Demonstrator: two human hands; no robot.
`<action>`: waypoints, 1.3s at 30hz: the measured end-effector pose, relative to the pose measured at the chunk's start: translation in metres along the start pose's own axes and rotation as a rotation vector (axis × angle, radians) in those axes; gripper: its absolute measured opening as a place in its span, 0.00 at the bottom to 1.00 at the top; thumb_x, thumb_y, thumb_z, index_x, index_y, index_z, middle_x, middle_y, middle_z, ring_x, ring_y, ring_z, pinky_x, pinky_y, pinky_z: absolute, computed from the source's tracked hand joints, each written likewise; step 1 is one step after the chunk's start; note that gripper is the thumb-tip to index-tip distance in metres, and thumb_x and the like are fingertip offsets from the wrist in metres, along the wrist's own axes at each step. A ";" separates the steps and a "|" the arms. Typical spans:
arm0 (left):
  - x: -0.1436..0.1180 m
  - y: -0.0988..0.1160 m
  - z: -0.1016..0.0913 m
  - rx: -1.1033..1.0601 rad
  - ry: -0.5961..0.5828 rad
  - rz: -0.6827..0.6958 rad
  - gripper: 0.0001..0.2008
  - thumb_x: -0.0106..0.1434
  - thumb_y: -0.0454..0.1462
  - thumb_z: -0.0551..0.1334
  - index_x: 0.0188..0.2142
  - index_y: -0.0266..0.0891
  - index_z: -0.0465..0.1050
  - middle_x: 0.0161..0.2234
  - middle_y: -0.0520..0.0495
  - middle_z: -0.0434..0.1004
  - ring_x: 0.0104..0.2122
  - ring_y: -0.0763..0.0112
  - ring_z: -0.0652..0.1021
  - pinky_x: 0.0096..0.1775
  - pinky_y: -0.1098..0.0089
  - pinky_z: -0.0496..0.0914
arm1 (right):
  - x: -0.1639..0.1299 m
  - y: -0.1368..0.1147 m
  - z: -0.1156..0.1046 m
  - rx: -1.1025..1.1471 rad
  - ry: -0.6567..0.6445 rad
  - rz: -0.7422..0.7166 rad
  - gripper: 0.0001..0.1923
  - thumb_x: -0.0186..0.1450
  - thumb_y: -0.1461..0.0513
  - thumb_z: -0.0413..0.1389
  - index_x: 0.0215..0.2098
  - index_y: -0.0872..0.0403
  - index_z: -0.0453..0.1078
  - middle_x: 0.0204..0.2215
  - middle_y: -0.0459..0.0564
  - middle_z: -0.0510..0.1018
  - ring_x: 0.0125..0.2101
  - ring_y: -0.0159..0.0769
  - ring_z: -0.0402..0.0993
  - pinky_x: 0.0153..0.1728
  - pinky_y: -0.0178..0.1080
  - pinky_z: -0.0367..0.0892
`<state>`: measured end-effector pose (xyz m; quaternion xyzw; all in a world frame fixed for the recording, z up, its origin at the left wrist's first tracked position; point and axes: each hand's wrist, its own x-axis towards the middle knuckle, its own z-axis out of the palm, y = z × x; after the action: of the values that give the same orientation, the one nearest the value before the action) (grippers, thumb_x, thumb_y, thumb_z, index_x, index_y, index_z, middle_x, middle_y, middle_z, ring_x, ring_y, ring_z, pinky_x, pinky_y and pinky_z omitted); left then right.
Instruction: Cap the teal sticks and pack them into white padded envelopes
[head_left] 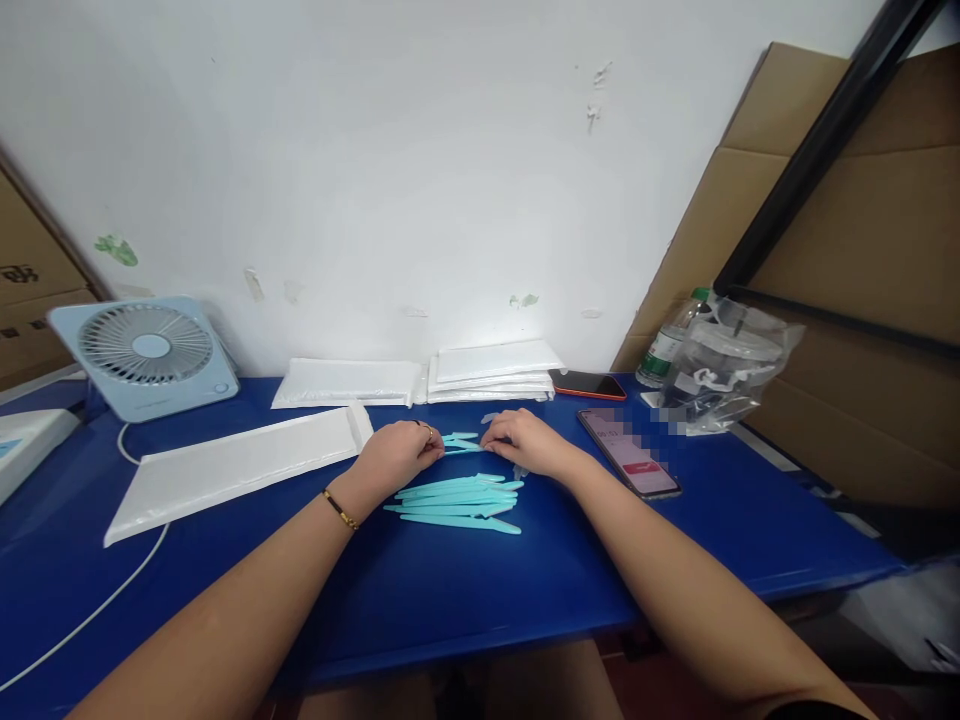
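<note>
At the far left of the frame sits my pale blue desk fan (146,352), its white cable (112,590) trailing down across the blue table (465,600) toward the lower left. Next comes a long white padded envelope (232,467), lying flat and angled, with more white mailers (420,378) stacked against the wall behind it.

My left hand (396,452) is just left of centre, fingers curled and pinched onto the left end of a small turquoise plastic piece (459,442); a thin bracelet (340,510) sits on that wrist. My right hand (525,442) meets it from the other side, fingertips closed on the right end of the same piece — so both hands grip one strip between them, low over the table. I cannot tell whether it is one strip or two pressed together. Just below my hands, at centre, lies the pile of turquoise plastic strips (457,500), loosely fanned, pointing left and right.

Right of my hand is a phone (628,452) with its screen lit, another phone (586,384) with an orange edge behind it, then a water bottle (671,340) and a clear plastic bag (727,365) before the cardboard (847,270).

I'd judge the main risk is the thin strip bending or snapping if I pull unevenly — or my right forearm nudging the lit phone, which is near it, toward the table edge.
</note>
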<state>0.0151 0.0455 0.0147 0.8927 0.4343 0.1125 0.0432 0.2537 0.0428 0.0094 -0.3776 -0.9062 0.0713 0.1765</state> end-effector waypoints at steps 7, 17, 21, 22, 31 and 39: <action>0.000 0.001 0.004 -0.068 0.072 -0.035 0.10 0.60 0.40 0.56 0.37 0.44 0.74 0.38 0.51 0.77 0.38 0.66 0.74 0.35 0.71 0.64 | -0.002 0.007 -0.007 0.048 0.087 0.064 0.09 0.63 0.63 0.53 0.36 0.53 0.76 0.34 0.49 0.77 0.36 0.34 0.71 0.39 0.35 0.62; -0.003 0.012 -0.003 -0.170 -0.112 0.041 0.08 0.58 0.38 0.56 0.29 0.43 0.75 0.28 0.52 0.75 0.28 0.72 0.73 0.28 0.74 0.61 | -0.025 0.034 -0.024 0.067 -0.039 0.189 0.07 0.56 0.65 0.58 0.33 0.52 0.77 0.31 0.48 0.77 0.31 0.32 0.72 0.33 0.32 0.63; -0.003 0.006 -0.004 -0.141 -0.063 -0.019 0.09 0.58 0.42 0.58 0.29 0.43 0.74 0.30 0.51 0.75 0.29 0.71 0.73 0.28 0.73 0.61 | -0.021 0.033 -0.015 0.096 -0.027 0.245 0.06 0.56 0.64 0.58 0.32 0.53 0.76 0.29 0.47 0.76 0.29 0.31 0.71 0.31 0.32 0.63; -0.003 0.006 -0.004 -0.149 -0.070 -0.021 0.09 0.57 0.43 0.58 0.29 0.43 0.74 0.30 0.51 0.75 0.29 0.71 0.73 0.28 0.73 0.61 | -0.020 0.032 -0.014 0.118 -0.029 0.257 0.05 0.56 0.64 0.58 0.32 0.54 0.75 0.29 0.47 0.76 0.28 0.30 0.71 0.30 0.32 0.63; -0.001 0.005 0.003 -0.267 -0.094 -0.142 0.10 0.57 0.44 0.57 0.28 0.42 0.71 0.27 0.51 0.76 0.27 0.71 0.74 0.26 0.73 0.61 | -0.021 0.020 -0.014 0.320 -0.120 0.352 0.05 0.57 0.63 0.58 0.32 0.56 0.71 0.23 0.45 0.73 0.22 0.27 0.66 0.22 0.29 0.59; 0.000 0.005 0.001 -0.225 0.007 -0.138 0.09 0.58 0.44 0.57 0.31 0.41 0.70 0.29 0.50 0.75 0.29 0.69 0.74 0.28 0.72 0.64 | -0.014 0.005 -0.017 0.369 -0.040 0.285 0.06 0.58 0.61 0.58 0.33 0.55 0.73 0.22 0.45 0.73 0.24 0.29 0.69 0.25 0.31 0.61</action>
<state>0.0189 0.0427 0.0148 0.8497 0.4797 0.1604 0.1490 0.2724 0.0367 0.0200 -0.4616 -0.8187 0.2673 0.2128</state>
